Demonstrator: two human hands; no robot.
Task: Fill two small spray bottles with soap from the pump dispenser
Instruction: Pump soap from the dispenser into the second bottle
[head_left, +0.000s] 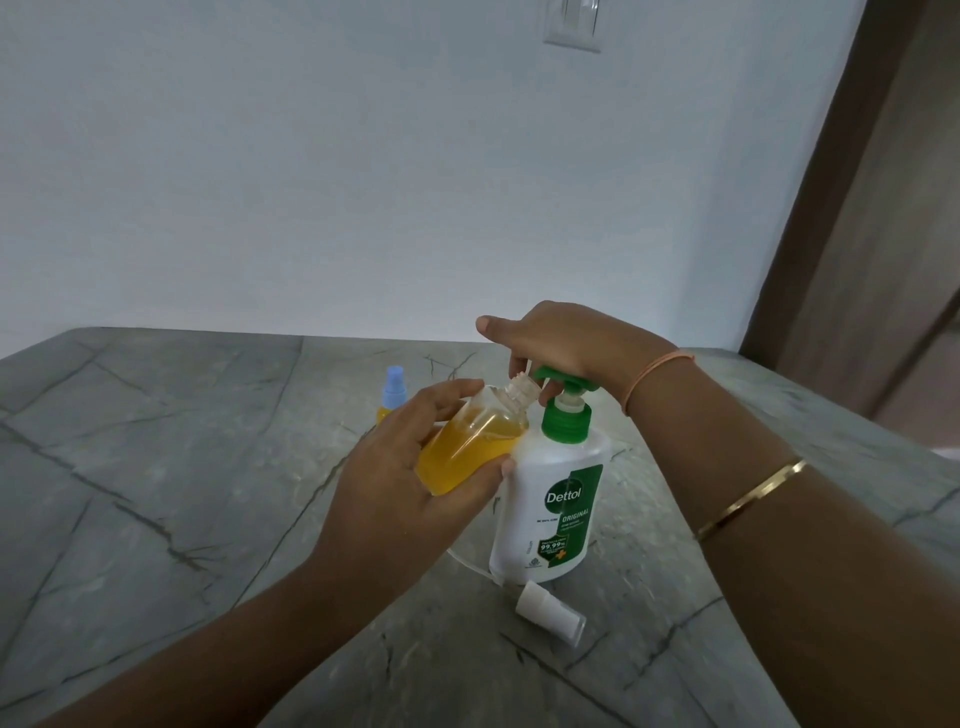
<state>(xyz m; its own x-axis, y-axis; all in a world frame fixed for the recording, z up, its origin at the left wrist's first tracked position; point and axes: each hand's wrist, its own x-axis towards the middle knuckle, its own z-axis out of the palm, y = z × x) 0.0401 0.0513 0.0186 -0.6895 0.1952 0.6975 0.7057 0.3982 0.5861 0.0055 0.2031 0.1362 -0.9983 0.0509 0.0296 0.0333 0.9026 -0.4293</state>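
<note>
My left hand (405, 483) grips a small clear spray bottle (472, 441), uncapped and tilted, more than half full of orange soap. Its open neck sits right under the green nozzle of the pump dispenser (556, 499), a white bottle with a green label standing on the table. My right hand (566, 348) rests on top of the green pump head, fingers curled around it. A second small bottle (392, 395) with a blue spray cap and orange soap stands behind my left hand, mostly hidden. A white spray cap with its clear cover (550, 613) lies on the table in front of the dispenser.
The grey marble-patterned table (182, 519) reaches back to a white wall. A thin clear tube (467, 564) curves on the table beside the dispenser's base. A brown door frame (852, 208) stands at the right.
</note>
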